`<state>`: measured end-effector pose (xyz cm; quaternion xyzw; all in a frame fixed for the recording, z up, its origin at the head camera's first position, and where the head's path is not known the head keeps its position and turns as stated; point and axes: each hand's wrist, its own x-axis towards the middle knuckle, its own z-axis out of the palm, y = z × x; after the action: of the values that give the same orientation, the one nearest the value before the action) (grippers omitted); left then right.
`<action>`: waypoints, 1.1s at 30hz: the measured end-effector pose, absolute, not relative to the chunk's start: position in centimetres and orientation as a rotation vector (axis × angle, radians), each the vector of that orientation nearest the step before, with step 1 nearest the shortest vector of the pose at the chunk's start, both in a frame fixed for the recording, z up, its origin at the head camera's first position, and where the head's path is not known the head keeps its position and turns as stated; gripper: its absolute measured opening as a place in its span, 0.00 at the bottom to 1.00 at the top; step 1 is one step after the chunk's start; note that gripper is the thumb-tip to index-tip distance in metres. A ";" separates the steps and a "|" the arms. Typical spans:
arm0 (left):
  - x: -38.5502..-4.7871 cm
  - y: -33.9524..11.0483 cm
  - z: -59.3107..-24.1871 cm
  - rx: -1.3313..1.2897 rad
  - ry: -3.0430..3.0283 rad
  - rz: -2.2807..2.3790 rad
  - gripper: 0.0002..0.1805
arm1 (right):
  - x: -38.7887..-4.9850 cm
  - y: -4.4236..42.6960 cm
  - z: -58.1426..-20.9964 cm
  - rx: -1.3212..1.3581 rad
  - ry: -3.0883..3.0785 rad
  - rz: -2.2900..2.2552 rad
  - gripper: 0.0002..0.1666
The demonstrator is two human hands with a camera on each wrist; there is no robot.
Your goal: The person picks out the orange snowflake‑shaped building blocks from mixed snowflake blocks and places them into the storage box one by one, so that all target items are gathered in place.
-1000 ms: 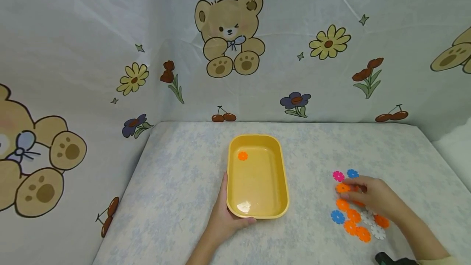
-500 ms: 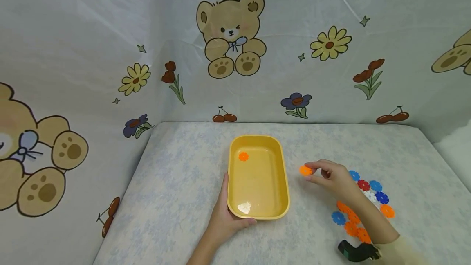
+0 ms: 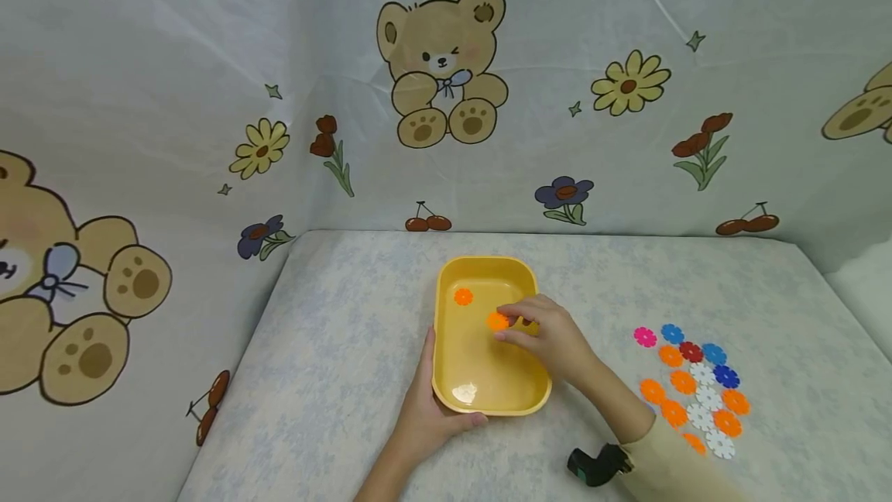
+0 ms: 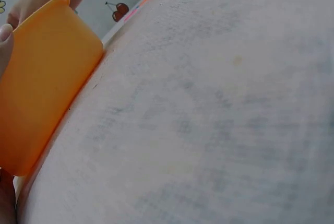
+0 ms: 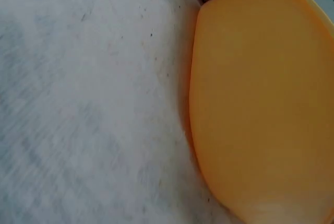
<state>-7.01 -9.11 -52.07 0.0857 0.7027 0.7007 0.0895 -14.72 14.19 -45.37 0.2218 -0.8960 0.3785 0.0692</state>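
Observation:
A yellow tray (image 3: pixel 488 378) stands on the table, with an orange flower-shaped piece (image 3: pixel 463 297) lying in its upper left part. My left hand (image 3: pixel 427 417) grips the tray's lower left corner, thumb on the near rim. Over the tray's right side, my right hand (image 3: pixel 550 335) pinches a second orange piece (image 3: pixel 498 321) between thumb and fingers. The left wrist view has the tray's outer wall (image 4: pixel 47 78) at its left; the right wrist view shows the tray's yellow wall (image 5: pixel 261 104) close up, with neither piece visible.
To the right on the table lie several loose flower pieces: orange (image 3: pixel 674 413), white (image 3: pixel 707 397), pink (image 3: pixel 645 337), red (image 3: pixel 691 352) and blue (image 3: pixel 727 376). A black device (image 3: pixel 595 465) is at the right wrist. A patterned cloth (image 3: pixel 530 138) hangs behind the table.
My right hand has moved left from the loose pieces to above the tray, bringing an orange piece with it. The left hand and the tray have kept their places.

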 end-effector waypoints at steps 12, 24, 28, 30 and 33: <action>-7.0 -9.3 -52.1 0.274 2.150 2.046 0.73 | -16.0 9.1 -45.6 0.621 -2.846 1.095 0.21; -6.9 -9.6 -52.1 0.228 2.166 2.031 0.73 | -17.9 7.0 -46.8 0.495 -3.053 1.049 0.13; -7.0 -9.7 -52.1 0.235 2.149 2.050 0.73 | -18.6 6.4 -46.9 0.451 -3.073 0.980 0.15; -7.0 -9.6 -52.1 0.241 2.168 2.031 0.73 | -18.8 6.2 -46.9 0.408 -3.091 0.954 0.15; -7.0 -9.5 -52.1 0.242 2.211 1.993 0.73 | -18.9 6.1 -47.0 0.364 -3.112 0.931 0.15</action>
<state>-6.97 -9.51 -52.10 0.0807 0.7382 0.6653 0.0775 -18.85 6.13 -47.02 0.1111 -0.9502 0.2842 -0.0636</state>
